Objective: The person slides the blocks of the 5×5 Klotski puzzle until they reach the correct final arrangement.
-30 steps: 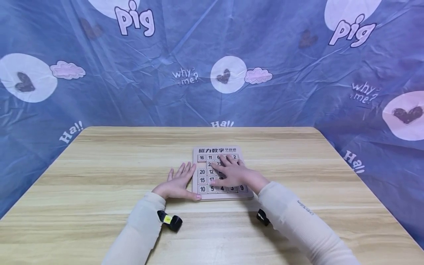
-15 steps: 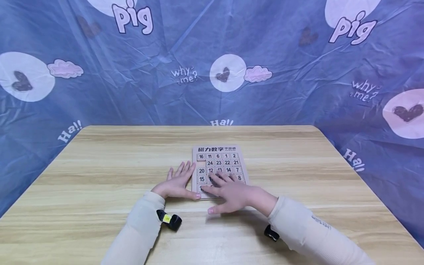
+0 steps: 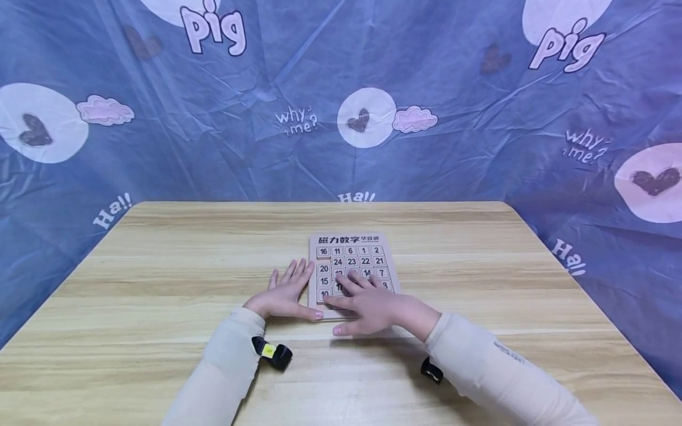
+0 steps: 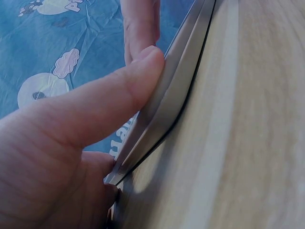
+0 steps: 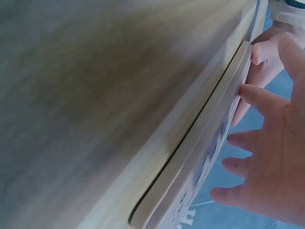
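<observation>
A number sliding puzzle with a pale frame and numbered square tiles lies flat on the table. My left hand spreads along its left side, thumb resting on the frame's lower left corner; the left wrist view shows the thumb on the rim. Over the lower rows stretches my right hand, fingers spread and straight. Its index fingertip is at the lower edge of the number 10 tile. Tiles 20, 15 and 10 stand in the left column, with a bare slot beneath the 10. The hand hides several lower tiles.
The light wood-grain table extends around the puzzle on all sides. Behind it hangs a blue printed cloth. A small black camera sits at the left wrist and another black camera at the right.
My right hand has drawn back from the middle tiles to the lower left ones. Tiles 20, 15 and 10 have slid up, moving the gap to the bottom left. The left hand stays put.
</observation>
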Motion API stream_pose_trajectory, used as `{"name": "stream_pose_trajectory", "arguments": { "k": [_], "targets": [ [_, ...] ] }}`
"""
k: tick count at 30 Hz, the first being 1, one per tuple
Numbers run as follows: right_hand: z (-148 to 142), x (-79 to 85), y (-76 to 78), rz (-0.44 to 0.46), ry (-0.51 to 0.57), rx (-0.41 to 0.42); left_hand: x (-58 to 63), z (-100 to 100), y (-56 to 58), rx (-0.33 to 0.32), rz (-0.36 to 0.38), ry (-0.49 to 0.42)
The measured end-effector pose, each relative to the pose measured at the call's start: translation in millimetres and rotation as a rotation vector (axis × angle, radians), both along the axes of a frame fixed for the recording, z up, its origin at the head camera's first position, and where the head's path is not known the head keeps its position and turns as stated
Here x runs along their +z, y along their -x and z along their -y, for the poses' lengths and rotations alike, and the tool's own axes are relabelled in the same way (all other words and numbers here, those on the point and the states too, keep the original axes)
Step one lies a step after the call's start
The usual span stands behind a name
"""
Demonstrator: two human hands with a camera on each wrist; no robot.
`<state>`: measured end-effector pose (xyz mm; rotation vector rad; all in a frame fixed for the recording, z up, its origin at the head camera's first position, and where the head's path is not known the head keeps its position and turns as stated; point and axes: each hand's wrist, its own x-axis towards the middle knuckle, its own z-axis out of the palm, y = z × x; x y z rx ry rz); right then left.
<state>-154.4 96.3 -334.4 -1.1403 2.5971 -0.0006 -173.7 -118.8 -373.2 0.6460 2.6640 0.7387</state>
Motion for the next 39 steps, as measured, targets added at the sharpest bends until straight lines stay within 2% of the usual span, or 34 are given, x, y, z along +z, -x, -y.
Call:
{"name": "stream_pose_trajectory", "arguments": {
  "k": [8, 15, 22, 30, 39],
  "targets": [
    [2.0, -3.5, 10.5, -0.019, 0.000, -0.029, -0.7, 0.3, 0.3, 0.000, -0.002, 0.008],
    [-1.7, -0.7, 7.7, -0.023, 0.029, -0.015, -2.3, -0.3, -0.5, 0.008, 0.007, 0.009],
    [-34.6, 7.8, -2.9, -0.026, 0.089, 0.001, -2.1, -0.1, 0.4, 0.019, 0.013, -0.003],
    [-85.2, 7.2, -14.8, 0.009, 0.150, -0.089, -0.7, 0.3, 0.6, 0.024, 0.013, -0.002],
    [-96.8, 2.1, -19.7, 0.015, 0.198, -0.099, 0.3, -0.9, 0.0, 0.013, 0.017, -0.011]
  ]
}}
